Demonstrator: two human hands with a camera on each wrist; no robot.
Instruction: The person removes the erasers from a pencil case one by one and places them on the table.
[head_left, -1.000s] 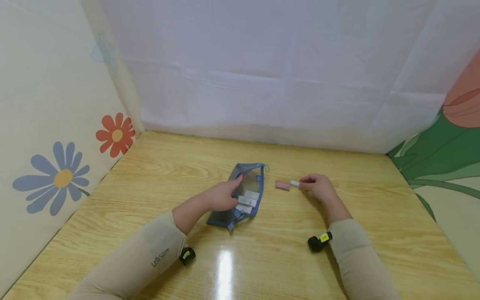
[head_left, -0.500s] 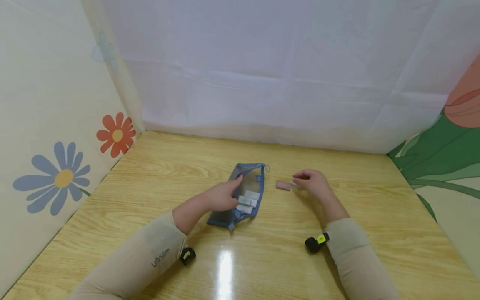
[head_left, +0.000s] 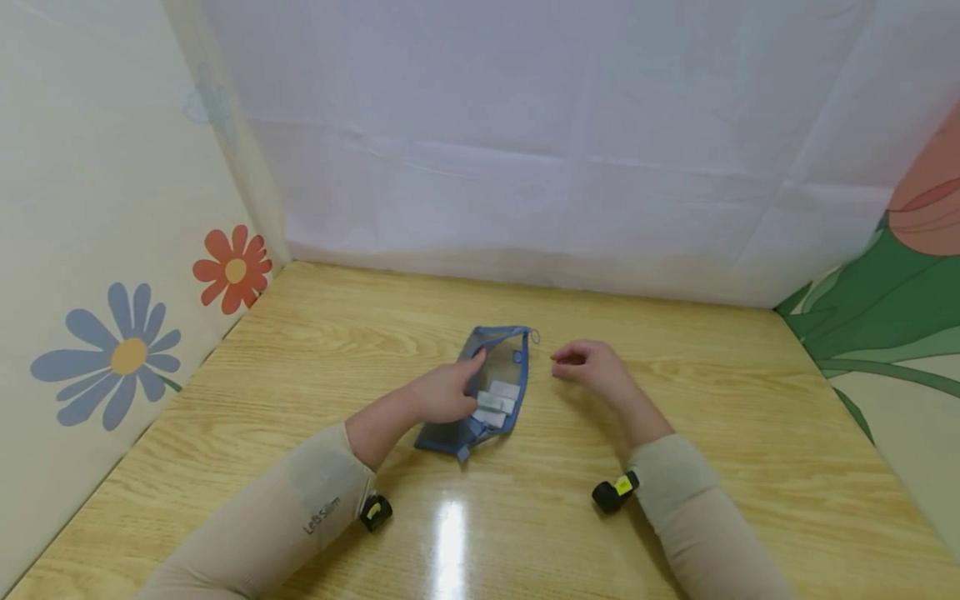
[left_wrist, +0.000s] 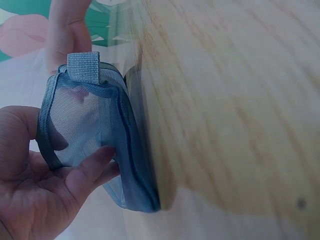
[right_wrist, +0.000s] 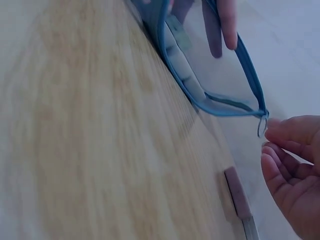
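A blue zip-up mesh pouch (head_left: 523,375) lies mid-table with its mouth held open. My left hand (head_left: 442,393) grips its near wall, fingers on both sides of the mesh in the left wrist view. Inside the pouch are several small white blocks (head_left: 504,390), one with a greenish face. Just right of the pouch hovers my right hand (head_left: 592,371), fingers loosely curled with nothing between them, its fingertips close to the zipper-pull ring (right_wrist: 261,125). On the table below it sit a pink block (right_wrist: 237,192) and a pale grey block (right_wrist: 251,229), end to end; the hand hides both in the head view.
Wood-grain table (head_left: 360,325) spreads around the pouch. A white cloth (head_left: 525,167) hangs behind the far edge. Flower-printed panels (head_left: 112,208) stand at both sides. Black wrist cameras (head_left: 613,493) are strapped under both sleeves.
My right hand has let go of the pale block beside the pink one and moved left toward the pouch. The left hand and the pouch have stayed put.
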